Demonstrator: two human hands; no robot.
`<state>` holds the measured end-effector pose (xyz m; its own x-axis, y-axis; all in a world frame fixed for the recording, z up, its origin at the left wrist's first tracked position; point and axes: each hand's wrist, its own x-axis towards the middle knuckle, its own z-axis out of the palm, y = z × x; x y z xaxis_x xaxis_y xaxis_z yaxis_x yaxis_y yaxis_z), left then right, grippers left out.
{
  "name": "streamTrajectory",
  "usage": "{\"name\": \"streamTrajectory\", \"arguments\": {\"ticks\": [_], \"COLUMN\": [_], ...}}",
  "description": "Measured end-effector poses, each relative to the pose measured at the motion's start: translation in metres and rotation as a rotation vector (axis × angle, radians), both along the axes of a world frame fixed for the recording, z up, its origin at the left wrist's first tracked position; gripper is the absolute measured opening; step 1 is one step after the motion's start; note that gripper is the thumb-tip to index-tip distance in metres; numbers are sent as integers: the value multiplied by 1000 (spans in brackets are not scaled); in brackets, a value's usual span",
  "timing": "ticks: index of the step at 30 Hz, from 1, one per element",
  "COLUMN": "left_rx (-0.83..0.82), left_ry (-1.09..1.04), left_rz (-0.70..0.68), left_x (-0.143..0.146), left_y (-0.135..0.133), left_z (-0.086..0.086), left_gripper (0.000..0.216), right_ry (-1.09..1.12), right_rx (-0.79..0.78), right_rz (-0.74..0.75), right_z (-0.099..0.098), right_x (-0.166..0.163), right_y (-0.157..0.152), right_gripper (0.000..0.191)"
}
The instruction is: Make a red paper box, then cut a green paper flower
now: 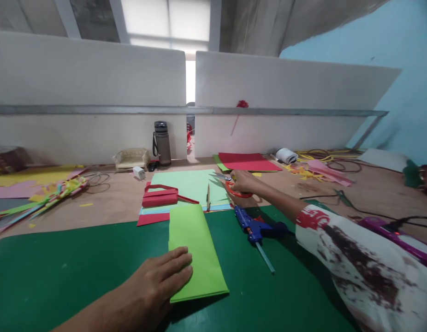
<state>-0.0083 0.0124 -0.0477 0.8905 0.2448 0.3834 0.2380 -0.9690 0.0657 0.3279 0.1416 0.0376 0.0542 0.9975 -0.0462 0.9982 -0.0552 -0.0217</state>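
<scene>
the bench [106, 203] has a brown top; a dark green mat [96, 276] covers its near part, beneath the left grip [158, 281]. beyond both grips, white panels [96, 78] stand with a metal rail [96, 109] across them. a blue wall [389, 106] bounds the room to the right of the right grip [244, 182].

left grip: laid flat, fingers extended side by side on the folded bright green sheet [199, 258], which lies on the mat, mostly to the right of its fingertips. right grip: fingers closed on the orange handles of the scissors [228, 178], blades to its left.

the right fingers cover part of the handles; whether the scissors are lifted cannot be told. the left forearm and the right sleeve [365, 267] are cut off at the edge of view, as is the purple device [396, 237] beyond the sleeve.

the blue glue gun [248, 226] lies on the near side of the right grip, between the sleeve and the folded sheet. left of the right grip are a pointed stick [208, 198] and a red folded piece [161, 197]; farther off stands a bottle [162, 145]. red sheets [248, 161] lie just beyond it.
</scene>
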Motion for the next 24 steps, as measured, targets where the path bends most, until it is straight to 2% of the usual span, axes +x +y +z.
{"name": "streamTrajectory", "arguments": {"ticks": [5,10,15,20,24], "left_rx": [-4,-26,-69,-81,-110], "left_ry": [14,21,61,164,214], "left_rz": [37,27,19,23,36], "left_x": [0,0,-1,-7,-20], "left_y": [1,2,2,4,7], "left_z": [0,3,9,22,25], "left_gripper": [68,64,58,47,44], "right_ry": [-8,-39,-39,49,89], "right_rx": [-25,-49,-11,-160,-224], "right_rz": [0,18,21,51,11], "right_z": [-11,-6,-6,-20,-22], "right_x": [-7,-17,-44,-70,-68], "right_y": [17,14,9,14,11], "right_gripper": [29,30,31,29,26]}}
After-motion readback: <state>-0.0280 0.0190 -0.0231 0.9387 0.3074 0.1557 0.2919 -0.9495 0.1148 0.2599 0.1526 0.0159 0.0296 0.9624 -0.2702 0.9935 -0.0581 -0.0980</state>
